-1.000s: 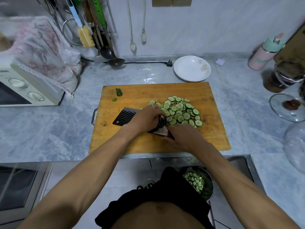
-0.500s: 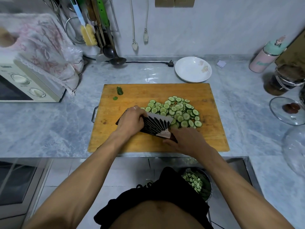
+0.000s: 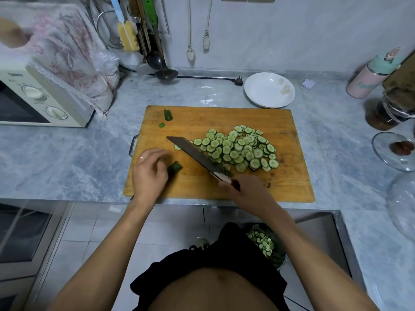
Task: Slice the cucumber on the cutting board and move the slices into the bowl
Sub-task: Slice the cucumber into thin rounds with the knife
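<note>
1. Since the earlier frames, left hand (image 3: 149,173) had come off the knife (image 3: 197,157) blade and drawn back left, fingers curled round a cucumber stub (image 3: 175,167); blade now tilted against the pile.
2. Risk: right hand (image 3: 249,194), gripping the handle, could sweep cucumber slices (image 3: 238,148) off the cutting board (image 3: 215,185) edge if pushed too fast; short stub leaves fingertips near any further cut.
3. Slices: thin, pale with dark rims, heaped right of board centre; more already in the bowl (image 3: 267,244) below the counter.
4. Two end scraps (image 3: 168,115) at far left.
</note>
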{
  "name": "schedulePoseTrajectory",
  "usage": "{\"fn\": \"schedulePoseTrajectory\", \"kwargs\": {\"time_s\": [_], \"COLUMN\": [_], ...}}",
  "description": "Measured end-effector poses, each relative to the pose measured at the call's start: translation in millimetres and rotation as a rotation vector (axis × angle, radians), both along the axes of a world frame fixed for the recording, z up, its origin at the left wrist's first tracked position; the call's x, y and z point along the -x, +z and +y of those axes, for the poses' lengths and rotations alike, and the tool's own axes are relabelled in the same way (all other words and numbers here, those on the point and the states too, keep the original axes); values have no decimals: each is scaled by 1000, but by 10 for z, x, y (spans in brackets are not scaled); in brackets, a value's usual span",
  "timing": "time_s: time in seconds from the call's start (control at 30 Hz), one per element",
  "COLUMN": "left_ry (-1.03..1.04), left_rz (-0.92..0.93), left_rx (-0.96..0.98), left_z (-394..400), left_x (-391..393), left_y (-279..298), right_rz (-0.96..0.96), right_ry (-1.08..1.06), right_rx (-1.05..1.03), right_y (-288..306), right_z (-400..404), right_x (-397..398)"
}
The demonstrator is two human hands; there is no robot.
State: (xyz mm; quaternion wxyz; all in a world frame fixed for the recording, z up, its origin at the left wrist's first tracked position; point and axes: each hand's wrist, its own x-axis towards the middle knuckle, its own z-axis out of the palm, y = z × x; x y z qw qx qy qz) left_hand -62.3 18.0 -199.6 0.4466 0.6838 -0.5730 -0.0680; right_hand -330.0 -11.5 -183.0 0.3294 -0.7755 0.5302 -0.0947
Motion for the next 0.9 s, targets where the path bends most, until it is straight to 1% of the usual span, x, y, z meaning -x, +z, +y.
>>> {"fn": "schedulePoseTrajectory", "kwargs": {"time_s": [0.07, 0.13, 0.2, 0.3, 0.37, 0.5, 0.73, 0.9], "left_ry": [9, -19, -47, -47, -27, -38, 54, 67], "left_rz": [-22, -81, -114, -149, -209, -279, -234, -234], "left_rx": [-113, -232, -284, -299, -293, -277, -288, -294], "left_z": [107, 161, 169, 146, 137, 139, 218, 209], "left_x": [-87, -136, -135, -58, -17, -42, -167, -150], "left_y": [-165, -307, -389, -432, -465, -495, -506, -515], "right_rz": [-38, -111, -161, -195, -220, -225, -248, -288], "right_ry": [-4, -1, -5, -17, -29, 10, 17, -81], "right_rx": [-20, -57, -121, -198, -233, -258, -364, -428], "right_y": [-12, -11, -3, -13, -38, -91, -34, 30], "right_z": [30, 49, 45, 9, -10, -9, 7, -64], "right_x": [-92, -190, -303, -472, -564, -649, -654, -663]}}
